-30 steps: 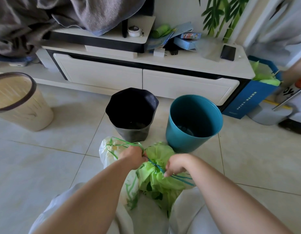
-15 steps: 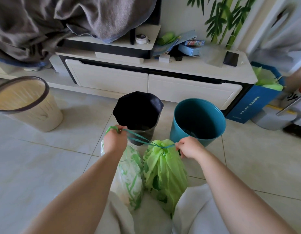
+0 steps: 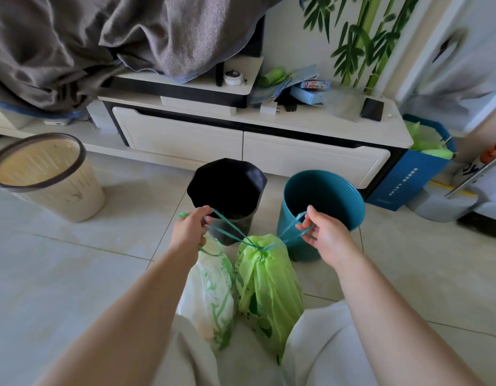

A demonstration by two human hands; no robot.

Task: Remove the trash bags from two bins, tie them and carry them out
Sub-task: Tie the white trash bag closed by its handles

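The green trash bag stands on the tiled floor between the person's knees, its neck cinched tight by a teal drawstring. Touching its left side stands the white trash bag, printed with green leaves. Just behind them sit the two bins they appear to belong to: the black bin and the teal bin, both without a liner as far as the dark interiors show.

The left hand is closed on one loop of the drawstring, and a second green cord running down to the white bag's mouth also seems caught in that fist. The right hand pinches the other loop between thumb and fingers. The hands are held well apart, so the cord runs taut from each to the gathered neck.

Both bags look thin, soft and slack (the film hangs in long folds and does not bulge), so the load is probably light and will sag and swing when lifted. The plastic is likely slippery and easy to tear if grabbed by its wall. The sound place to take hold is the drawstring loops or the bunched neck just below them, where the film is many layers thick. A thin cord may bite into fingers if the contents prove heavier than they look.
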